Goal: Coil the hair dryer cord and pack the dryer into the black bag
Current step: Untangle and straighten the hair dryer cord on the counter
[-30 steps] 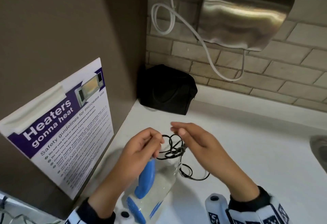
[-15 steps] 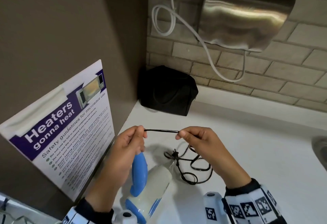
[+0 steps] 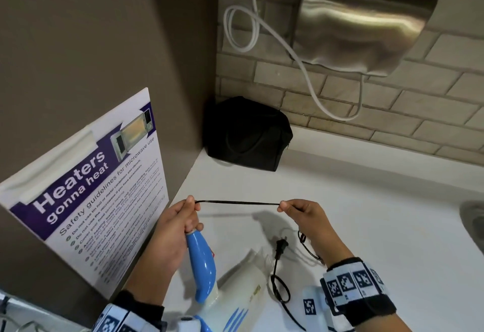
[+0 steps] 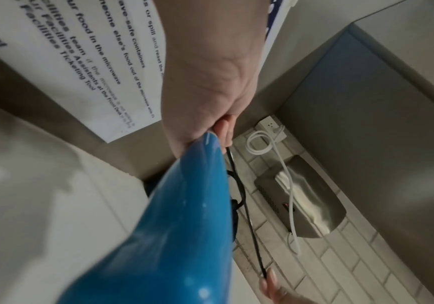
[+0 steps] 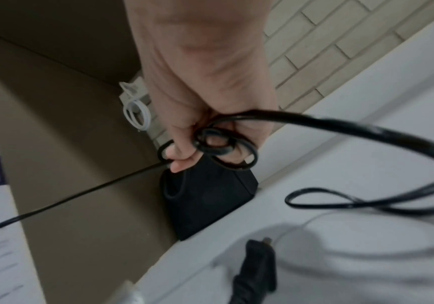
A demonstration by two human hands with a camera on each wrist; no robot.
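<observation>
Hair dryer (image 3: 209,279): blue handle clasped in left hand (image 3: 172,232), above white counter (image 3: 366,227). Cord (image 3: 235,202): taut, level, pinched at both ends, right hand (image 3: 303,216) opposite. Plug (image 3: 280,249) dangling. Black bag (image 3: 248,135): beyond, in corner.

Small print on the white-and-purple microwave safety poster (image 3: 86,195) unreadable below the headline. White-and-blue plastic hair dryer (image 3: 235,279) cut off by head view's bottom edge; blurred in left-wrist view. Thin black power cord (image 3: 237,202) passes out of sight behind right hand (image 3: 306,216). Black two-pin plug (image 5: 258,267) blurred in right-wrist view.
</observation>
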